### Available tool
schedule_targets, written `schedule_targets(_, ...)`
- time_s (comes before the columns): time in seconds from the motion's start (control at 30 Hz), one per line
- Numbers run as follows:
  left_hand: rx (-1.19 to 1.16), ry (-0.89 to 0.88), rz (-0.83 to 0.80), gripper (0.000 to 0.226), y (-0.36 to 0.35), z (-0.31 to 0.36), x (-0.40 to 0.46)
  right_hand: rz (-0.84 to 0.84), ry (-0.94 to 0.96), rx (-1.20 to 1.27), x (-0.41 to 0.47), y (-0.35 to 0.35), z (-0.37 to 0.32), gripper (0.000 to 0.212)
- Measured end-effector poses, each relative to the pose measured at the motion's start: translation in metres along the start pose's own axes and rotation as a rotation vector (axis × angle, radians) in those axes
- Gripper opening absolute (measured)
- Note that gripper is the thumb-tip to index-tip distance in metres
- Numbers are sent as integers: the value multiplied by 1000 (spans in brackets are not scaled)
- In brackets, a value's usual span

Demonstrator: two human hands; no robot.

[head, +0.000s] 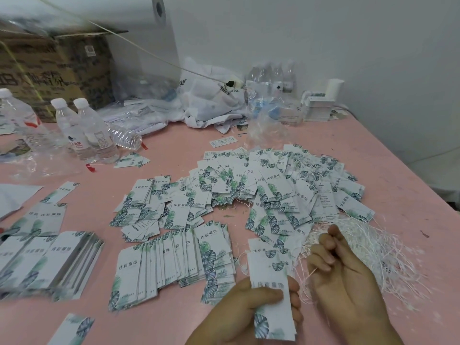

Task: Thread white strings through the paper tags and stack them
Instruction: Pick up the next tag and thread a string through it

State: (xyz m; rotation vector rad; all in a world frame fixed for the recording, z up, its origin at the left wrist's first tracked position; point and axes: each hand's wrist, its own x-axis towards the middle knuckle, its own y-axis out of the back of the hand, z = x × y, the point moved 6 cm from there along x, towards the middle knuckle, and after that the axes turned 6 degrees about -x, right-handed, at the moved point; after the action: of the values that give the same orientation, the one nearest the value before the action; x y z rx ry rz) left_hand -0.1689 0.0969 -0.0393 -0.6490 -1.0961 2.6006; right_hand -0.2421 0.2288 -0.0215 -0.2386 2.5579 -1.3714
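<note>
The left hand [251,302] is clamping a stiff, light paper tag [270,290]; the right hand [348,277] is seemingly pinching a limp white string [305,277], best held near its tip.

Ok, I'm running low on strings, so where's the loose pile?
In the head view, the tangle of white strings lies on the pink table at the right, just beyond the right hand and beside the scattered tags.

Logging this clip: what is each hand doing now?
Left hand: grips a white leaf-printed paper tag.
Right hand: fingers curled, pinching a thin white string.
</note>
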Motion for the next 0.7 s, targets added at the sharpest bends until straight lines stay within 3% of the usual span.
schedule_targets(0.07,-50,-38,9,25,5,5,0,70,-1,30,2,8,-6,13)
schedule_targets(0.17,-140,-102,61,27,13,11,2,151,28,-116,0,15,-13,27)
schedule_targets(0.3,-140,-155,126,27,17,15,1,185,125,-721,-12,11,-10,32)
schedule_targets(0.43,-108,-172,144,31,17,15,1,23,122,-1238,-19,-10,12,23)
schedule_targets(0.57,-37,-204,173,34,19,17,0,-62,-36,-1213,-20,-19,25,13)
schedule_targets(0.63,16,-215,185,30,19,18,-1,-69,-118,-1154,-19,-15,26,22)
schedule_targets(0.7,79,-225,209,28,20,18,0,-45,-163,-1115,-18,-11,26,18)
